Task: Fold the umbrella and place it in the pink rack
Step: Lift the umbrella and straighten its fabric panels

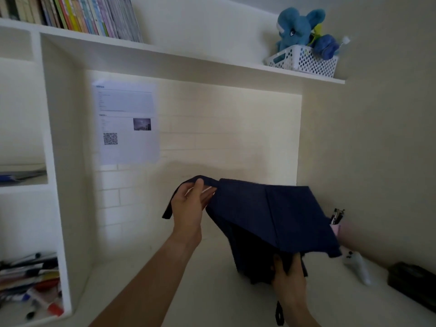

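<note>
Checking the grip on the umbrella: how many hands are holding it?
2. The left hand pinches the umbrella fabric's upper left edge; the right hand grips the bunched lower part.

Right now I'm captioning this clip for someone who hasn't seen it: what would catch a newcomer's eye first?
The dark navy umbrella held above the white desk at centre: the left hand pulls a fold of its canopy out, and the right hand clutches the bunched fabric lower down. Next, the blue plush elephant in a white basket on the upper right shelf, then the row of colourful books at upper left.
</note>
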The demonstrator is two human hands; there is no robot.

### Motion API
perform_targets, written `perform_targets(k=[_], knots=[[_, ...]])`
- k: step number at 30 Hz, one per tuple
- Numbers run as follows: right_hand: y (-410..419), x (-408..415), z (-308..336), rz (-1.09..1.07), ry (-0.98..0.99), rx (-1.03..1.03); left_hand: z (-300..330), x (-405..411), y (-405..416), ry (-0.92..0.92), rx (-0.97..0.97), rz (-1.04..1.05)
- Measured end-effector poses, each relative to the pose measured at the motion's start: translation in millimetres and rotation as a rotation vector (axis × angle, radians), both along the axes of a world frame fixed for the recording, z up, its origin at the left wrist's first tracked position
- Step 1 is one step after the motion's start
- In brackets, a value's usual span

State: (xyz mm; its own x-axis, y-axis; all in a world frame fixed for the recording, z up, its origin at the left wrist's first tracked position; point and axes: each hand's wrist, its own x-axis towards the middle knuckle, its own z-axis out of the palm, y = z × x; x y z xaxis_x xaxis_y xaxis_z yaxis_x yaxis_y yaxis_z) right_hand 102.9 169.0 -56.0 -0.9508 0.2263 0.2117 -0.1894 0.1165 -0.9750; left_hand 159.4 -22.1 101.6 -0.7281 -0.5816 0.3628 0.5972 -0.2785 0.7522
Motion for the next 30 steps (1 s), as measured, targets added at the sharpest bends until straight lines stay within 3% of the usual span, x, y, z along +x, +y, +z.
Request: perform_targets(k=[4, 7, 10, 12, 14, 16, 19, 22, 26, 28, 30], knots=[[-29.0, 7.6, -27.8, 0.085, -0.145, -0.106, -7.1, -26.3, 2.0, -0.182, -0.116, -0.037], [-43.9, -5.1, -58.5, 0.164, -0.334, -0.026, -16.4, -46.0, 4.8, -0.331, -0.242, -0.064], [-43.2, 4.5, -48.2, 0.282, -0.383, 0.020, -25.6, -57.8, 3.9, -0.416, -0.317, -0.060], [-29.5, 10.5, -26.3, 0.402, -0.421, 0.234, -28.7, -63.3, 1.4, -0.455, -0.347, -0.035], [-13.3, 6.6, 2.2, 0.476, -0.459, 0.595, -29.8, -68.0, 0.5, -0.483, -0.373, -0.011], [-5.7, -3.5, 36.7, 0.391, -0.290, 0.846, -30.1, -70.8, 3.7, -0.484, -0.380, -0.022], [-15.2, -16.8, 87.8, 0.278, 0.066, 0.592, -32.4, -75.9, 15.1, -0.479, -0.443, -0.028], [-31.0, -36.6, 119.3, 0.296, 0.216, 0.470, -35.4, -76.6, 29.6, -0.446, -0.613, -0.034], [-25.1, -68.5, 121.5, 0.250, 0.221, 0.515, -37.8, -65.7, 34.7, -0.333, -0.794, -0.074], [-8.8, -77.1, 115.6, 0.281, 0.146, 0.364, -51.5, -57.3, 33.9, -0.348, -0.868, 0.058], [9.4, -79.4, 109.1, 0.342, 0.046, 0.169, -79.8, -48.4, 34.4, -0.506, -1.064, 0.197]])
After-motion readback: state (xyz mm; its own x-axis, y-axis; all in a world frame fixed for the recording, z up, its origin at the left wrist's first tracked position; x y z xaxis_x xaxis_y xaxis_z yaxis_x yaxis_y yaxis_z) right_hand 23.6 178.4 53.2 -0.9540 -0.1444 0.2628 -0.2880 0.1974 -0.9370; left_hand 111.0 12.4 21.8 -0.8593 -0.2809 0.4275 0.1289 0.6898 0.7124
